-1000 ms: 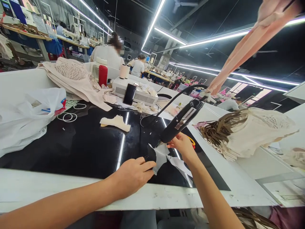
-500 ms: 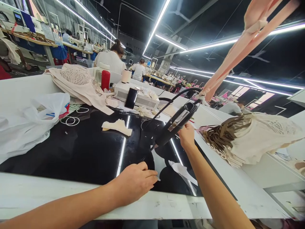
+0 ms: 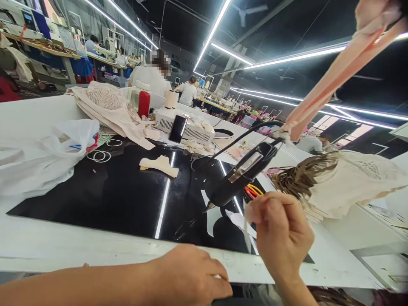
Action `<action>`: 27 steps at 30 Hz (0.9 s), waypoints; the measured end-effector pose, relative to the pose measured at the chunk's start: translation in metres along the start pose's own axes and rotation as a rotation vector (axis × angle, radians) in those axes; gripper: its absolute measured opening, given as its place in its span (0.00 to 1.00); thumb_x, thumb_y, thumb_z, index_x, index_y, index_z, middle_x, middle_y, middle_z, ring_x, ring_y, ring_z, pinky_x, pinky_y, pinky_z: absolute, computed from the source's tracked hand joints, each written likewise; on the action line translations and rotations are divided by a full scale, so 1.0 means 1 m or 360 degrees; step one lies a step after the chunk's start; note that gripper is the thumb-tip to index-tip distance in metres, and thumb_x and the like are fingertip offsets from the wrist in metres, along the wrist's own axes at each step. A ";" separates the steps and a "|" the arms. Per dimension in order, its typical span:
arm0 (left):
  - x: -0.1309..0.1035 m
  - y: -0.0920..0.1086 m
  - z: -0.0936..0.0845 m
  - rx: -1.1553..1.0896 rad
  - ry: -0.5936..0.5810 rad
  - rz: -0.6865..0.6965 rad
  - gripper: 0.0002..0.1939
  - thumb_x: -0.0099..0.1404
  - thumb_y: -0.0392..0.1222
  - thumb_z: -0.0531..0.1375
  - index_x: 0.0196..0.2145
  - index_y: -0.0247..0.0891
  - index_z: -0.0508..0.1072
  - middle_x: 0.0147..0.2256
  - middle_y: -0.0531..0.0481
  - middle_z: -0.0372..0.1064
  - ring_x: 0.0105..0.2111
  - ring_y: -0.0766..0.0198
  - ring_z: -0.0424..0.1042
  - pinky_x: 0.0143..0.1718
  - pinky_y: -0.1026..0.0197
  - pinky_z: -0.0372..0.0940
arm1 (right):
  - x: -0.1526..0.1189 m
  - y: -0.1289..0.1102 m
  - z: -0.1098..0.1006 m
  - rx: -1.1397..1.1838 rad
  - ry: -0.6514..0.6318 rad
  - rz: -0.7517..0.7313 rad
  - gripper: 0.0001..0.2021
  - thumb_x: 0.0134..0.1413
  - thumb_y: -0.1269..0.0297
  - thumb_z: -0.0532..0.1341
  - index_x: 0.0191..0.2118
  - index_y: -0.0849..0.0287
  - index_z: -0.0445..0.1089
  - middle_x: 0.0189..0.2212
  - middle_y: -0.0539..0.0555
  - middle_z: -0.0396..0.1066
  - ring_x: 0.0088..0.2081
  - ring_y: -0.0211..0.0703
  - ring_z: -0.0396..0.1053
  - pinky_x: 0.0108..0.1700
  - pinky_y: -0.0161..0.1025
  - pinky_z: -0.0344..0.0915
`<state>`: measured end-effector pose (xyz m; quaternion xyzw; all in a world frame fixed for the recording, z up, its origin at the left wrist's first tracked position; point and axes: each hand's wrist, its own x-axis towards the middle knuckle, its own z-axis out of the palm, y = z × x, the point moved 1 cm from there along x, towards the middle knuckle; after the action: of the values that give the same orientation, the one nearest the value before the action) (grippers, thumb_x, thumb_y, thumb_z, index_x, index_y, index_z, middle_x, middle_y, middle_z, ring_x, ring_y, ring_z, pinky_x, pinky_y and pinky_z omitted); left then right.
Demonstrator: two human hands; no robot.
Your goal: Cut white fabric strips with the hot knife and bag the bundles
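My right hand (image 3: 282, 233) is raised over the front right of the black board (image 3: 117, 199), thumb and fingers pinched on a thin whitish strip (image 3: 247, 231) that hangs down. Lower, at the table's front edge, my left hand (image 3: 194, 274) has its fingers curled together; what they hold, if anything, I cannot make out. Between and beyond the hands, a black corded electric tool (image 3: 239, 174) with a metal lever hangs tilted from a pink fabric band (image 3: 331, 89), its pointed tip just above the board. White scraps (image 3: 234, 219) lie near that tip.
A cream fabric piece (image 3: 159, 165) lies on the board. At left are a white plastic bag (image 3: 41, 157) and stacked beige garments (image 3: 111, 110). Behind stand a white vented box (image 3: 197, 131), a phone (image 3: 177, 128) and a red bottle (image 3: 144, 103). More garments (image 3: 347, 182) hang at right.
My right hand has come back from behind the black tool towards me, now with a thin strip, uncovering orange and yellow loops. My left hand has moved nearer, off the board to the table's edge.
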<state>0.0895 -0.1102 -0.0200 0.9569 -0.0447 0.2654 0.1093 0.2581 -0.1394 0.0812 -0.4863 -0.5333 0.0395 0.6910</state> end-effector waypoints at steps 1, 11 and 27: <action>0.000 0.007 0.005 -0.0008 -0.0056 0.0049 0.09 0.72 0.40 0.59 0.49 0.43 0.71 0.48 0.60 0.76 0.32 0.68 0.72 0.31 0.61 0.67 | -0.010 0.001 0.008 -0.0107 -0.0138 -0.0005 0.06 0.66 0.63 0.60 0.37 0.55 0.71 0.21 0.45 0.65 0.21 0.34 0.63 0.24 0.32 0.62; -0.033 0.019 0.015 0.0211 -0.0355 -0.0015 0.14 0.73 0.38 0.58 0.27 0.45 0.72 0.26 0.60 0.73 0.23 0.73 0.69 0.22 0.67 0.65 | -0.053 0.037 0.124 -0.0187 -0.1452 -0.0211 0.13 0.69 0.63 0.54 0.53 0.52 0.71 0.45 0.52 0.78 0.44 0.42 0.76 0.46 0.38 0.72; -0.072 -0.040 -0.035 0.0765 0.0182 -0.0469 0.19 0.79 0.42 0.46 0.51 0.36 0.75 0.50 0.46 0.76 0.52 0.57 0.73 0.56 0.53 0.65 | -0.045 0.057 -0.064 -0.1245 -0.0409 0.0345 0.16 0.65 0.50 0.57 0.44 0.54 0.76 0.32 0.52 0.79 0.32 0.45 0.76 0.37 0.38 0.69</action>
<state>0.0161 -0.0615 -0.0358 0.9350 0.1652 0.3032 -0.0809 0.3151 -0.1758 0.0120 -0.7563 -0.5356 -0.0331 0.3743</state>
